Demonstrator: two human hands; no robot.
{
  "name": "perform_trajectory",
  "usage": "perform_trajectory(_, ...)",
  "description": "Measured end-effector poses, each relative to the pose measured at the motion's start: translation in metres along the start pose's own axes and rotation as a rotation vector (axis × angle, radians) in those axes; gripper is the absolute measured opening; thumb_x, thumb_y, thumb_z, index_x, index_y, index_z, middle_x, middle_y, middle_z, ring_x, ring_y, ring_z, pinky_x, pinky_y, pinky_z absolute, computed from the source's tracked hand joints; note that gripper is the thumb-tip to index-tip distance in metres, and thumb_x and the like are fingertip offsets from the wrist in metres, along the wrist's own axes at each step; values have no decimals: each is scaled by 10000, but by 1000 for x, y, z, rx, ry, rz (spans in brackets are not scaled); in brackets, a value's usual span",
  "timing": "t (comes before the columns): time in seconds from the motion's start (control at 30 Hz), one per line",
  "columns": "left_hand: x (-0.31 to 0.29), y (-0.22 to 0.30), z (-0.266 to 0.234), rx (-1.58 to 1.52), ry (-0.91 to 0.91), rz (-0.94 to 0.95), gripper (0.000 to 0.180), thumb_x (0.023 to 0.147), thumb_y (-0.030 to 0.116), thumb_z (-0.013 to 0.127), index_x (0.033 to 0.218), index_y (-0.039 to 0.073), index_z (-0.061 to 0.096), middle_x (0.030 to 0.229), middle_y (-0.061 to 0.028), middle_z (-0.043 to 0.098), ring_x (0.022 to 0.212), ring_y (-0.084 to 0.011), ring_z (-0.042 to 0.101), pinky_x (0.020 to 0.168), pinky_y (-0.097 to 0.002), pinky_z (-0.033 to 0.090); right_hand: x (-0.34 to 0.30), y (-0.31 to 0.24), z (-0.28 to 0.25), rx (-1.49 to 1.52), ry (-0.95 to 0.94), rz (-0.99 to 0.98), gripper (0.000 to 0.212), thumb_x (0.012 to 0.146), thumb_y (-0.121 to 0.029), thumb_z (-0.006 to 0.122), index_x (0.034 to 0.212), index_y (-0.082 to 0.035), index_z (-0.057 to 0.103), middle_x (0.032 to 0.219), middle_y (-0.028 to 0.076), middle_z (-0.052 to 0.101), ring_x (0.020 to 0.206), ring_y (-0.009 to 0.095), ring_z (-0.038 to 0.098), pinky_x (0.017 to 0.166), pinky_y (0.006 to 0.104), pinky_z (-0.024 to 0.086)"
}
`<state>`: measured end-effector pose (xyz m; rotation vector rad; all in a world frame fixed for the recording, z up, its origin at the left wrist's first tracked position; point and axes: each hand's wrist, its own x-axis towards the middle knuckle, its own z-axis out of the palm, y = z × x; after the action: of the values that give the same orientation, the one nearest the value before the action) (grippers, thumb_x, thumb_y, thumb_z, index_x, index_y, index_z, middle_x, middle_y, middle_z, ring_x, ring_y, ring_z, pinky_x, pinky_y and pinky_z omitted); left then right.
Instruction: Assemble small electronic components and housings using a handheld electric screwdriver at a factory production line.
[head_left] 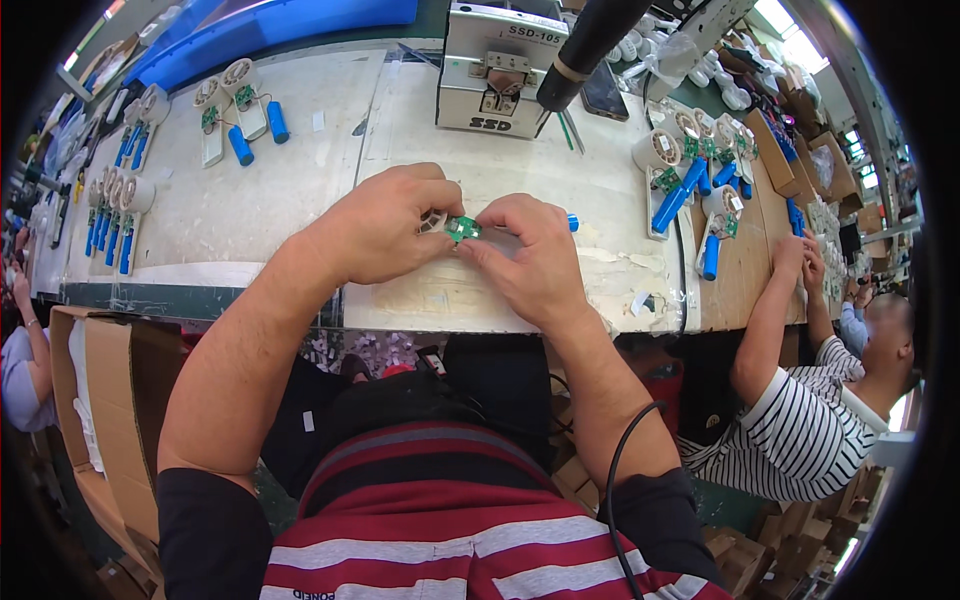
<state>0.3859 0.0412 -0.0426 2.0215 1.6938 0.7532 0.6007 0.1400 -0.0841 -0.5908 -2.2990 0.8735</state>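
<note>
A small green circuit board [463, 229] sits between my two hands, just above the table. My left hand [385, 225] is closed, its thumb and fingers curled around a white plastic part [432, 221] that lies against the board's left side. From the other side, my right hand [535, 255] pinches the board's edge between thumb and fingers. The end of a blue cylindrical battery [572, 222] shows just past my right hand; the rest of it is hidden. My palm and fingers cover much of the white part.
A white boxy machine [490, 80] stands ahead, with tweezers [572, 132] and a phone [604, 95] beside it. White fan-like units with blue batteries lie left [122, 195] and right [715, 215]. A co-worker [800, 400] works at the right; an open carton [110, 400] stands lower left.
</note>
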Motion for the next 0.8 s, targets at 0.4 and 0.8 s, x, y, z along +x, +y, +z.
perform_trajectory(0.4,-7,-2,-4,-31,-9,31,212,867,76,768,1064,10,724,1033,-155,666,999,-371,651,867,-440,542,-1,-5,6,36,-18,-12,208,858,-243,864,924,-95,733,938,38,709,935,275,671,922,435,419)
perform_trajectory(0.8,-9,-4,-8,-50,-41,27,228,849,70,785,1059,12,718,1052,-150,678,1040,-381,660,898,-444,548,-2,-10,12,7,-19,-37,236,827,-217,885,912,-88,706,932,46,686,937,283,667,881,428,435)
